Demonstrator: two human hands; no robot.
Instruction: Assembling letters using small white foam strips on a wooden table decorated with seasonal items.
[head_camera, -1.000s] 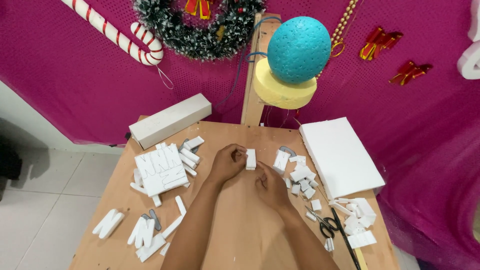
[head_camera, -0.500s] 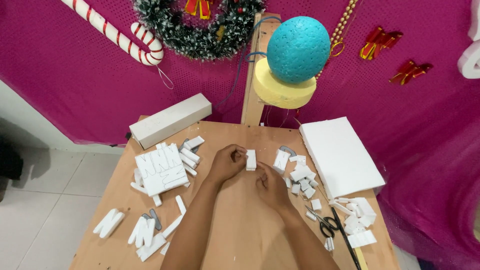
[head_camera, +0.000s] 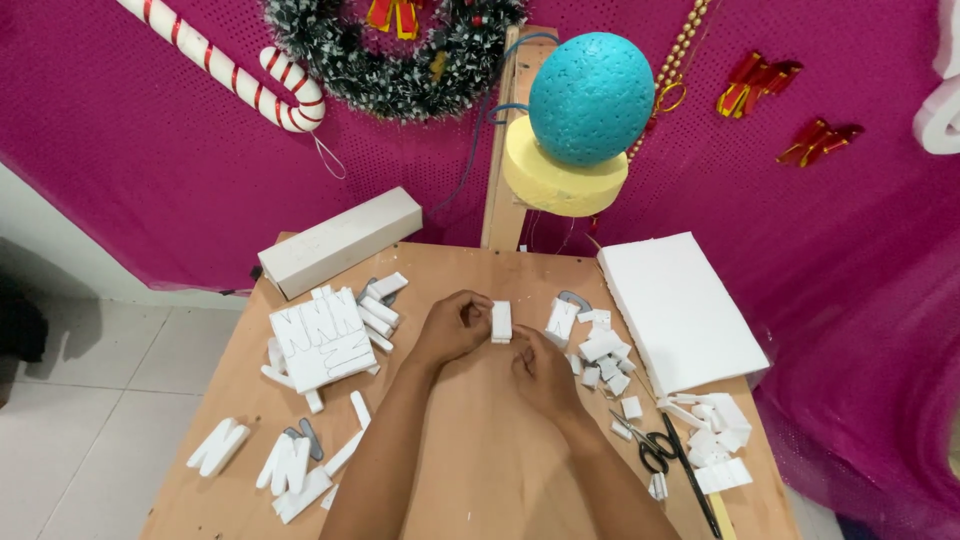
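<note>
**Small foam block held between two hands at craft table**

Over the middle of a wooden table (head_camera: 480, 480), the left hand (head_camera: 455, 328) pinches a small white foam block (head_camera: 501, 321) in closed fingertips, while the right hand (head_camera: 543, 368), fingers curled, touches it from below. Squeezed too hard, the brittle foam could crumble or snap; scissors (head_camera: 655, 448) lie near the right forearm, where a careless elbow might catch them.

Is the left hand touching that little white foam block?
Touching. The head view shows the left hand's fingers pressed on the small white foam block, with no gap between them.
</note>
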